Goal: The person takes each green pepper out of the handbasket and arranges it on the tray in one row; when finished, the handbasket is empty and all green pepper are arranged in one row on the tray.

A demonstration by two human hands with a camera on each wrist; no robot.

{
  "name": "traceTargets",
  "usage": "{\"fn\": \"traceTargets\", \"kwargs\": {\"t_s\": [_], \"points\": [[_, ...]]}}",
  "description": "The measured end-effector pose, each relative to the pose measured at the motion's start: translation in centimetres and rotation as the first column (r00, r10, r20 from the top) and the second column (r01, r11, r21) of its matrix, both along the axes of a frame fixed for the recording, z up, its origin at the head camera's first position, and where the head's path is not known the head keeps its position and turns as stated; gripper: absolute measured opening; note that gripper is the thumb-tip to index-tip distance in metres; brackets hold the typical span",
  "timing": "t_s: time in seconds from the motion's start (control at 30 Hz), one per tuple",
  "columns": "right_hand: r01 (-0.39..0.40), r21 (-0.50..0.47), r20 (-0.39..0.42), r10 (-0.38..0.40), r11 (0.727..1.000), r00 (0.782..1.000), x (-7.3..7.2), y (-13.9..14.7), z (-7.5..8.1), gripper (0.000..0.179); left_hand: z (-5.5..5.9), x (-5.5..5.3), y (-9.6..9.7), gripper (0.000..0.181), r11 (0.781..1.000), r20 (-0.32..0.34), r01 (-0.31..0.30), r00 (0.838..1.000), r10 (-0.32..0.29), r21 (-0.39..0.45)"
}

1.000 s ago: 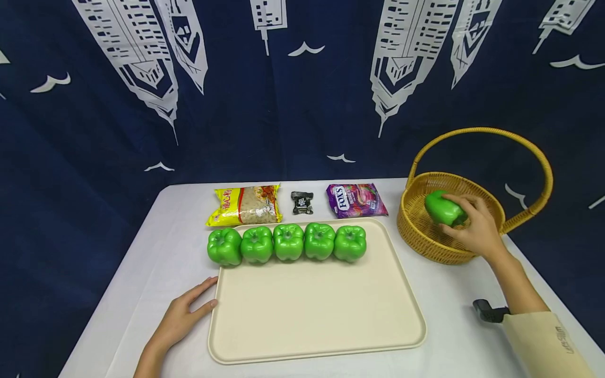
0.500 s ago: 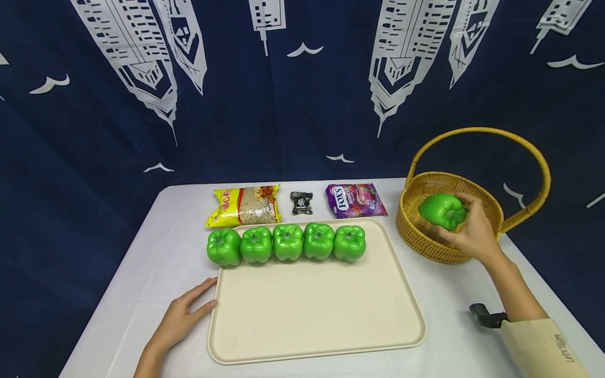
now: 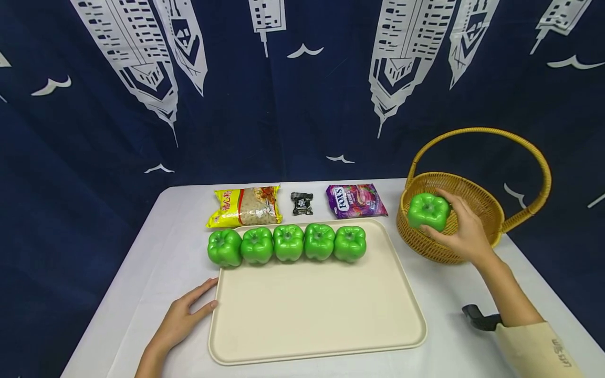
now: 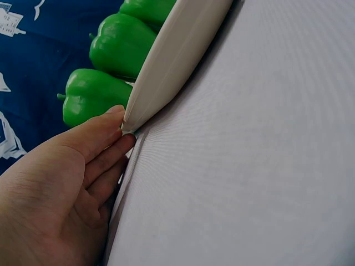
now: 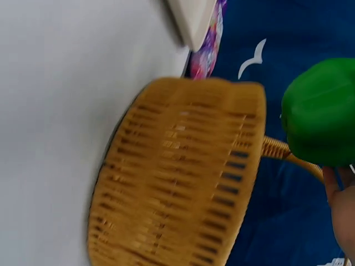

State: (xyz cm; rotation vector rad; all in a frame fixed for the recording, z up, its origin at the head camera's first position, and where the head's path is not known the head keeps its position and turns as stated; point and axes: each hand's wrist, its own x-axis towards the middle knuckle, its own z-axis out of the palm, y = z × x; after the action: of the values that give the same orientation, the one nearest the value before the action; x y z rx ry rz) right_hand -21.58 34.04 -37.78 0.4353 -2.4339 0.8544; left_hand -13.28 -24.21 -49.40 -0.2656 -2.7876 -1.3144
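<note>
My right hand (image 3: 465, 231) grips a green bell pepper (image 3: 428, 211) between thumb and fingers, above the left part of the wicker basket (image 3: 482, 202). In the right wrist view the held bell pepper (image 5: 321, 113) is higher than the basket's rim. At the left edge of the cream tray (image 3: 316, 310), my left hand (image 3: 177, 319) rests with fingers spread, fingertips and thumb touching the rim. The left wrist view shows the thumb tip against the tray (image 4: 172, 61). Several green bell peppers (image 3: 289, 242) stand in a row along the tray's far side, the leftmost overlapping its corner.
Behind the tray lie a yellow bag of food (image 3: 248, 205), a small black packet (image 3: 302, 203) and a purple candy bag (image 3: 356, 200). The basket's tall handle (image 3: 482, 130) arches over it. A dark blue printed curtain (image 3: 283, 105) hangs behind the white table (image 3: 137, 273).
My right hand has moved left with the bell pepper, from inside the basket toward its left rim, turning the pepper stem toward the head camera. The left hand has stayed at the tray's edge.
</note>
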Motion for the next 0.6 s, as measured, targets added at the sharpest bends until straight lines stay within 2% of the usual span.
{"fn": "traceTargets", "kwargs": {"t_s": [0.23, 0.43, 0.6], "points": [[-0.079, 0.074, 0.008, 0.079, 0.994, 0.997, 0.4, -2.2, -0.7, 0.077, 0.0, 0.0, 0.0, 0.052, 1.000, -0.005, -0.007, 1.000, 0.007, -0.009], [-0.138, 0.105, 0.086, 0.129, 0.985, 0.988, 0.5, -3.3, -2.1, 0.077, 0.0, 0.0, 0.0, 0.053, 1.000, 0.000, -0.006, 1.000, 0.006, -0.005], [-0.191, 0.122, 0.159, 0.170, 0.974, 0.972, 0.4, -3.7, -3.3, 0.074, 0.0, 0.1, 0.1, 0.053, 1.000, 0.006, -0.008, 1.000, 0.008, -0.001]]}}
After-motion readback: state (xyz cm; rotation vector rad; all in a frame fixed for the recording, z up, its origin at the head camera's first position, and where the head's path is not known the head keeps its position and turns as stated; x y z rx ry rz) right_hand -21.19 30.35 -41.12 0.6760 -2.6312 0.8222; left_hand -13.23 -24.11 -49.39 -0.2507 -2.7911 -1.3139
